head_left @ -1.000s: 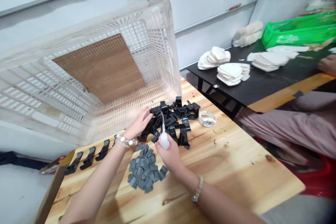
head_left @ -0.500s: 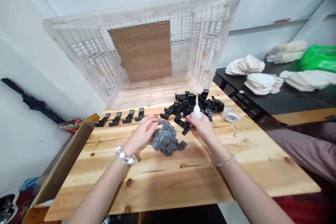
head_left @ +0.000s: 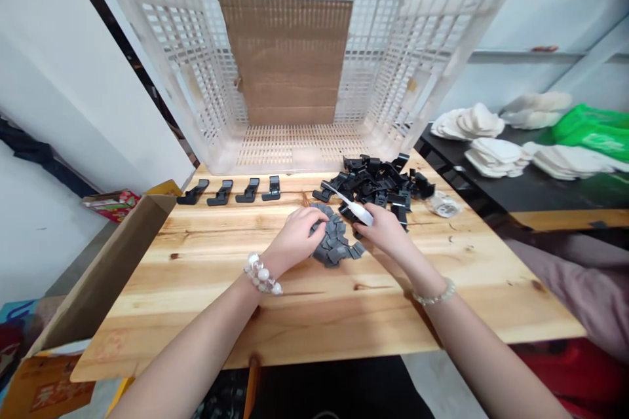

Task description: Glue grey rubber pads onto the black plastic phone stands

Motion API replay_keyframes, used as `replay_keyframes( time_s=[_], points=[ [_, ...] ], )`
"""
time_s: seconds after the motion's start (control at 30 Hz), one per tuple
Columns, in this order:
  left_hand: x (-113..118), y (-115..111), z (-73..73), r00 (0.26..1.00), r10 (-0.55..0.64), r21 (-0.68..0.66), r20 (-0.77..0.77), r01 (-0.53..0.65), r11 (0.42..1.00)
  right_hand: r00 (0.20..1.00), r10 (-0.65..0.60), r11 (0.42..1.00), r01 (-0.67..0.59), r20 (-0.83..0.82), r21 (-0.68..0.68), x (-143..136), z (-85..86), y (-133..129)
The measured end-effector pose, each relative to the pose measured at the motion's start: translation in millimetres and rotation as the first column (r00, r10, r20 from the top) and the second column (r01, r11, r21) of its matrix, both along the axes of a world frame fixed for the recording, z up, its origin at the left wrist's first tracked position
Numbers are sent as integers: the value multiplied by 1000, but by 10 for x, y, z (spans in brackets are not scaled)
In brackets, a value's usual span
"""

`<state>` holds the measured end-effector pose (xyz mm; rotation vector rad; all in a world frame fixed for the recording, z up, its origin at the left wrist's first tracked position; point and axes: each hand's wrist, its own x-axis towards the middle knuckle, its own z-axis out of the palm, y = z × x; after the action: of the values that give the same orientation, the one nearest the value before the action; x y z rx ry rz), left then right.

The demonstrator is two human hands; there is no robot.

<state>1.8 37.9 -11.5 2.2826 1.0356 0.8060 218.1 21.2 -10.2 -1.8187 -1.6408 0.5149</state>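
A white bottle (head_left: 362, 214) was gripped in the right hand (head_left: 386, 230), nozzle (head_left: 336, 192) far-left; grey pieces (head_left: 337, 245), rightward, were overlapped by the nearer, curled left hand (head_left: 297, 237) (its hold couldn't be told).

the pieces (head_left: 337, 251) are grey, the clips (head_left: 376, 177) black, the bottle (head_left: 361, 213) white, the tabletop (head_left: 344, 321) brown-grained yellow.

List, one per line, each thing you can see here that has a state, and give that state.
Left hand: curled at the grey pieces; grip unclear
Right hand: closed around the bottle
White bottle: held, tilted
Grey pieces: loosely heaped
Four black parts: set apart in a row
Other black parts: jumbled
Crate: on its side, opening toward the person
Cardboard sheet: upright inside the crate
White pieces: stacked
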Motion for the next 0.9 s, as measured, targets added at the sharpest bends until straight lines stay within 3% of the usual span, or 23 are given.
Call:
replay_keyframes(
  time_s=[0.17, 0.3, 0.37, 0.43, 0.5, 0.57, 0.63, 0.77, 0.9],
  points=[
    [8, -47, 73, 999, 4, -62, 41, -1, 998, 1000, -20, 1000, 21, 21, -22, -40, 35, -72],
    [71, -140, 117, 980, 24, -251, 199, 27, 968, 961, 47, 994, -19, -273, 105, -169, 58, -152],
    [132, -202, 128, 929, 44, -445, 367, 133, 885, 871, 156, 984, -95, -465, 151, -271, 81, -209],
    [191, -248, 137, 857, 139, -631, 496, 245, 736, 773, 226, 974, -174, -593, 145, -351, 111, -255],
    [227, -261, 149, 808, 267, -743, 526, 283, 607, 692, 217, 974, -203, -688, 103, -372, 135, -267],
    [229, -237, 162, 783, 356, -789, 510, 261, 557, 664, 173, 982, -172, -727, 77, -327, 139, -240],
    [198, -187, 179, 774, 412, -804, 481, 201, 560, 733, 147, 988, -141, -664, 63, -244, 122, -192],
    [69, -84, 269, 775, 436, -781, 458, 116, 614, 932, 203, 971, -232, -299, -61, -137, 61, -136],
    [-82, -54, 461, 802, 378, -700, 462, 67, 711, 962, 245, 966, -252, -120, -53, -157, 21, -140]
  ],
)
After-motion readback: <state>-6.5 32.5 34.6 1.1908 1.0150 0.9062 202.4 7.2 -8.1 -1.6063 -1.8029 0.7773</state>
